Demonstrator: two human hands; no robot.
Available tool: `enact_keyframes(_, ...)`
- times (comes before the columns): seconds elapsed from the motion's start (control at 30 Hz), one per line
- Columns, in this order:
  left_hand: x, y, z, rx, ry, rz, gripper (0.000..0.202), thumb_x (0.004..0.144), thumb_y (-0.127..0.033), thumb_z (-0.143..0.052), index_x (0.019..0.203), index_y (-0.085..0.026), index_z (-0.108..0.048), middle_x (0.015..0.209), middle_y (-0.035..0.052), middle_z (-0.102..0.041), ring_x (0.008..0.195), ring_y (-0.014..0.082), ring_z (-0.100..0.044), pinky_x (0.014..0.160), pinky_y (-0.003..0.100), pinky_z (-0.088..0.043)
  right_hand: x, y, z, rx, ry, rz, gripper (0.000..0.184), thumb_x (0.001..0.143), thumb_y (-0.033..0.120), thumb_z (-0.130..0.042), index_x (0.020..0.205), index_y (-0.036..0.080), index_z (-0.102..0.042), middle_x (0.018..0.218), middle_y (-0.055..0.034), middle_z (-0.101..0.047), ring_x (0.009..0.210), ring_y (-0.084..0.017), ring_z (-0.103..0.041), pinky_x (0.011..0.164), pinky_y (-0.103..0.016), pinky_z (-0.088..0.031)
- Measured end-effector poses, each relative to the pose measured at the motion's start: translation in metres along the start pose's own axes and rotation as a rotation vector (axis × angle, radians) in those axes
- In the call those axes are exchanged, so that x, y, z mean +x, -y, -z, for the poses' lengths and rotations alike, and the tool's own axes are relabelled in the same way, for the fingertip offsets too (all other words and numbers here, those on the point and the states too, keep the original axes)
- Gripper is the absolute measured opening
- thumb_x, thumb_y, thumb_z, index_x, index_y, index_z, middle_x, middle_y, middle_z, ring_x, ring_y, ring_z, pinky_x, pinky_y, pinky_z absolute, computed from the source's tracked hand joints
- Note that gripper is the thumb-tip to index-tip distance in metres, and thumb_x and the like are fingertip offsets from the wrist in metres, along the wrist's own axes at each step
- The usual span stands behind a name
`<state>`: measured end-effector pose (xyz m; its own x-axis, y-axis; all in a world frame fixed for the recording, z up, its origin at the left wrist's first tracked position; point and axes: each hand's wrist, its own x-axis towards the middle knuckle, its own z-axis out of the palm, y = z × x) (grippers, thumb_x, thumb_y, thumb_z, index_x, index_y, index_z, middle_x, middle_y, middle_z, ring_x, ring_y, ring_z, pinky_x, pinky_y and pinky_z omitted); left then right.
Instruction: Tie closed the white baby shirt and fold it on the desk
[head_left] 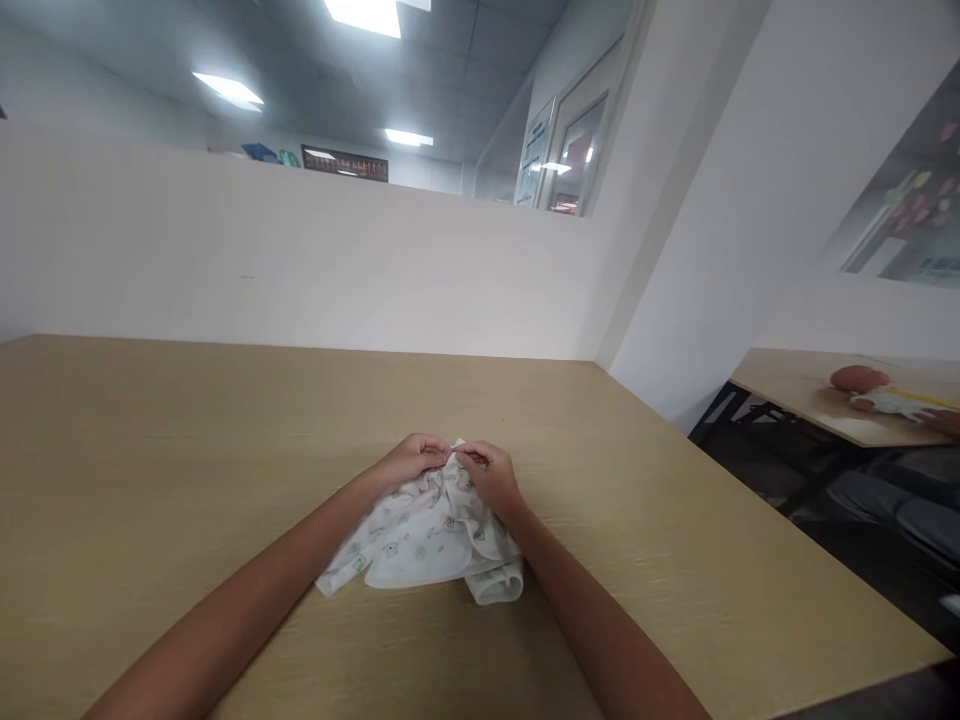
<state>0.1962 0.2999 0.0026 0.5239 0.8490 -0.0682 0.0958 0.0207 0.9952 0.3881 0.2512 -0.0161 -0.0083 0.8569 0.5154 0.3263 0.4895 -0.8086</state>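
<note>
A small white baby garment [420,545] with a pale printed pattern lies bunched on the wooden table [187,430]. Its lower edge and what look like its sleeves spread towards me. At its far, gathered end, my left hand [414,460] pinches the cloth between thumb and fingers. Right beside it, my right hand [489,472] pinches the same part, and the fingertips of both hands almost meet. Whatever small detail lies between the fingertips is too small to make out.
A low white partition [315,270] stands along the table's far edge, and a white pillar [667,210] rises at the far right corner. Across a gap on the right, another table [795,385] bears a doll [861,378], with a co-worker's hand near it.
</note>
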Motion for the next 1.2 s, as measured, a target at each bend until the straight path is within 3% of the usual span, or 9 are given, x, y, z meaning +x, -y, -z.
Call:
enact_keyframes(0.2,0.001,-0.001,-0.001,-0.02,-0.013,0.044,0.049,0.062,-0.042,-0.086,0.098,-0.01,-0.075,0.084,0.0058,-0.066,0.065,0.01,-0.052,0.06,0.02,-0.037,-0.001,0.0,-0.004,-0.076,-0.048,0.015,0.019,0.09,0.033,-0.061,0.091,0.017,-0.073,0.094,-0.0053,-0.072,0.084,-0.018,-0.067,0.083,-0.028,-0.054)
enact_keyframes(0.4,0.003,0.002,-0.004,-0.098,0.029,0.016,0.049,0.064,-0.047,-0.089,0.092,-0.01,-0.076,0.082,0.0071,-0.066,0.068,0.0101,-0.053,0.06,0.02,-0.036,-0.001,-0.002,-0.007,-0.156,-0.087,0.059,0.015,0.086,0.026,-0.059,0.088,0.017,-0.07,0.091,-0.0048,-0.07,0.082,-0.017,-0.064,0.084,-0.028,-0.052)
enact_keyframes(0.53,0.008,0.013,-0.004,-0.119,-0.026,-0.027,0.053,0.057,-0.045,-0.093,0.093,-0.01,-0.075,0.084,0.008,-0.068,0.069,0.0111,-0.056,0.062,0.02,-0.038,-0.001,-0.001,-0.006,-0.139,-0.068,0.05,0.014,0.087,0.028,-0.059,0.088,0.017,-0.069,0.09,-0.0037,-0.07,0.08,-0.016,-0.064,0.08,-0.026,-0.051)
enact_keyframes(0.73,0.012,0.018,-0.005,-0.093,-0.088,-0.021,0.053,0.058,-0.045,-0.09,0.096,-0.011,-0.073,0.077,0.005,-0.066,0.063,0.0098,-0.053,0.058,0.02,-0.035,-0.002,-0.001,-0.003,-0.095,-0.055,0.016,0.011,0.081,0.024,-0.059,0.084,0.016,-0.065,0.08,-0.0015,-0.068,0.074,-0.015,-0.064,0.072,-0.024,-0.05)
enact_keyframes(0.97,0.014,0.021,-0.009,-0.134,-0.06,-0.234,0.055,0.061,-0.043,-0.09,0.1,-0.01,-0.068,0.086,0.0078,-0.067,0.077,0.0133,-0.06,0.07,0.021,-0.045,-0.002,-0.003,-0.002,-0.132,-0.056,0.053,0.015,0.078,0.024,-0.062,0.085,0.016,-0.072,0.085,-0.0035,-0.07,0.078,-0.016,-0.065,0.077,-0.025,-0.049)
enact_keyframes(1.2,0.019,0.036,-0.008,0.03,-0.072,-0.409,0.045,0.08,-0.043,-0.078,0.107,-0.01,-0.065,0.095,0.0105,-0.067,0.086,0.0164,-0.063,0.078,0.025,-0.048,-0.001,-0.007,-0.002,-0.141,-0.026,0.017,0.019,0.084,0.034,-0.066,0.084,0.016,-0.072,0.087,-0.0046,-0.069,0.083,-0.017,-0.063,0.08,-0.026,-0.048)
